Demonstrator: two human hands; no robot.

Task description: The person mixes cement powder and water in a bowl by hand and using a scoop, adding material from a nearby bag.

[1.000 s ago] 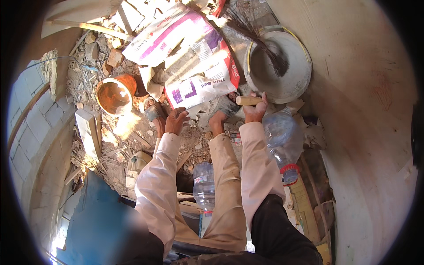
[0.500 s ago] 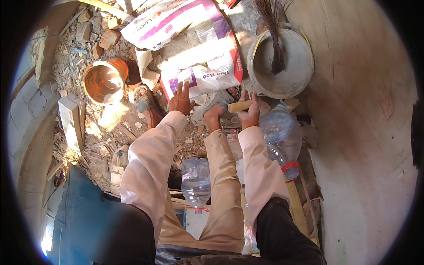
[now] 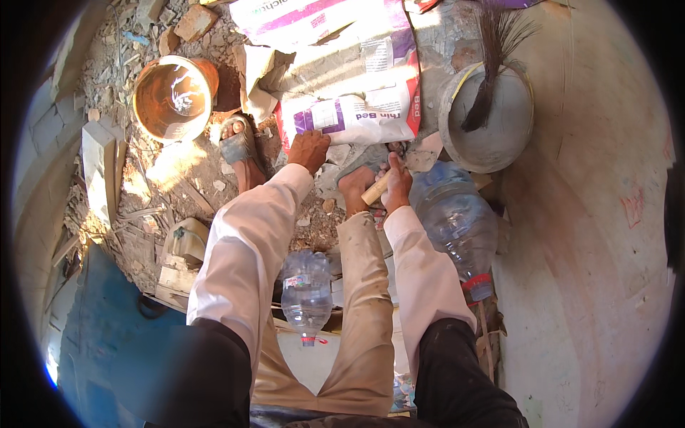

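A white, purple and red paper bag (image 3: 382,128) lies flat in front of me, torn open, with grey powder on it. At its near left edge my left hand (image 3: 309,150) has its fingers bent and closed over the paper. My right hand (image 3: 397,184) is closed round the wooden handle (image 3: 375,190) of what looks like a trowel. A flat greyish blade (image 3: 427,151) seems to extend beyond the fist, near the bag's right corner; its join to the handle is hidden. Just right of this hand stands a round grey bucket (image 3: 492,160) with a twig brush (image 3: 485,93) in it.
An orange bucket (image 3: 143,100) lies tipped at the left among rubble and broken bricks (image 3: 195,23). Large clear plastic bottles (image 3: 457,221) (image 3: 307,292) lie beside and between my legs. A white block (image 3: 98,171) leans at far left; a pale wall (image 3: 585,214) rises at right.
My left hand's spread fingers have curled onto the bag's edge. The right hand has turned the wooden handle from level to slanting down toward me. The whole view has shifted.
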